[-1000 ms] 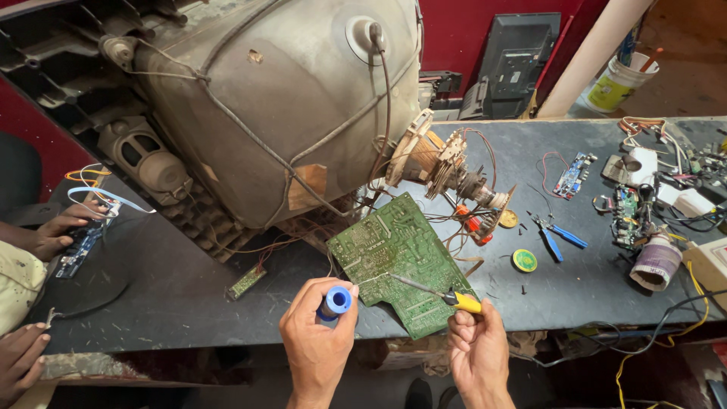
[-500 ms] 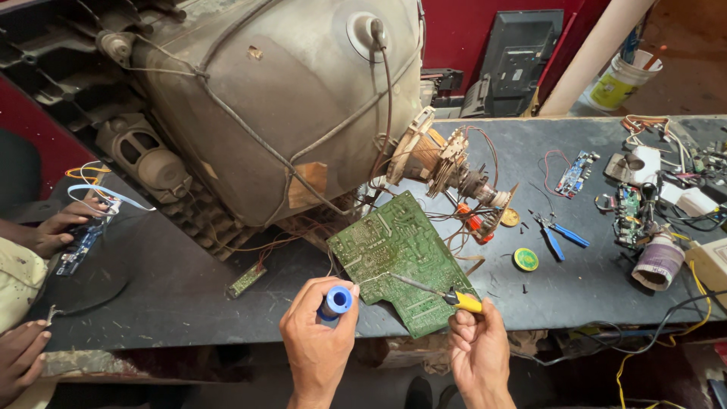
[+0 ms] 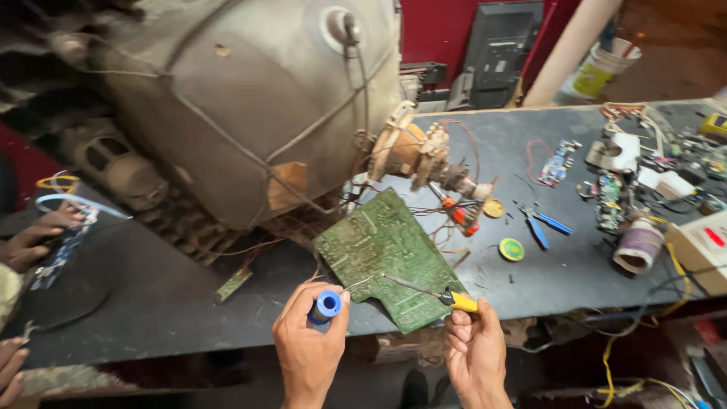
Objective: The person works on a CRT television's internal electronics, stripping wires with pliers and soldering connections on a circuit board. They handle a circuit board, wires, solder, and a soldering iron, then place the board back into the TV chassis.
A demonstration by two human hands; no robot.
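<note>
Two hands low in the frame, at 6 o'clock. Left hand point(image 3: 309, 348) curled shut around one blue solder spool point(image 3: 327, 305), a thin strand of solder running out from it toward 2 o'clock onto the board. Right hand point(image 3: 475, 350) closed on one soldering iron point(image 3: 433, 291) by its yellow grip, fingers folded tight, metal tip lying toward 10 o'clock and touching, or just short of, the green surface; cannot tell which. Wire end and iron tip close together near the board's lower middle.

One green circuit board point(image 3: 382, 254) just beyond both hands, tilted, its near corner overhanging the edge of the dark bench point(image 3: 151, 303). Thin wires from the board's far edge up to the tube neck.

Further out at 3 o'clock: one small round green-and-yellow tin point(image 3: 512, 249), one pair of blue-handled pliers point(image 3: 544, 226), one roll of wire point(image 3: 638, 245) standing on end. Beyond these, toward 2 o'clock, several small boards and loose leads in a heap, too tangled to count.

At 9 o'clock, two hands of another person: one point(image 3: 38, 231) resting on a small blue board at the bench's left end, the other point(image 3: 9, 367) at the frame's lower corner, grip not readable.

Farthest, from 10 to 12 o'clock: one large grey picture tube point(image 3: 250, 98), lying with its copper-wound neck point(image 3: 416, 151) pointing toward 3 o'clock. Behind it at 1 o'clock, one dark plastic casing and one white bucket point(image 3: 602, 68).
</note>
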